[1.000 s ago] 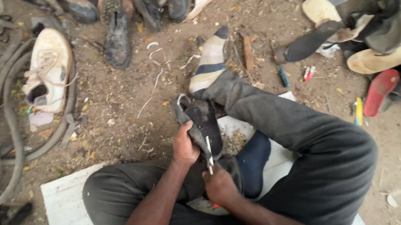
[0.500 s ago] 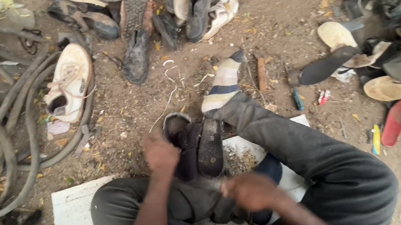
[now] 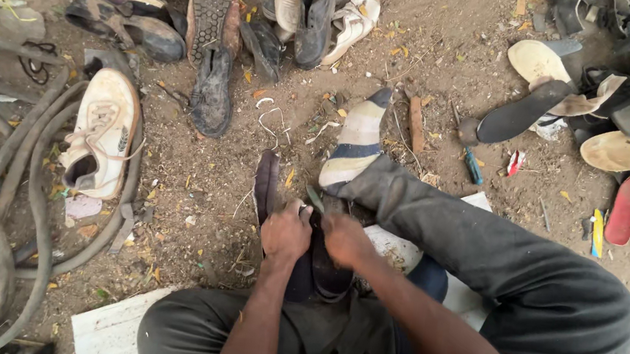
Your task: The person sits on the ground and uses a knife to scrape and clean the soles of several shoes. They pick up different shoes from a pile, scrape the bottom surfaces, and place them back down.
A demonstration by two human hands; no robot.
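Hands (image 3: 286,233) shifted, dark shoe (image 3: 265,187) lengthwise, pointing away

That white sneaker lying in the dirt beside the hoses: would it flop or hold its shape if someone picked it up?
The white sneaker would probably keep its shape, since its opening stands open. Its loose laces would likely dangle. Lying flat on its sole, it seems unlikely to roll.

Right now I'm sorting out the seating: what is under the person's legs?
A white board lies flat on the dirt under the legs; its corner shows at the left, another edge past the knee. Its middle is hidden by trousers and the dark shoe both hands grip.
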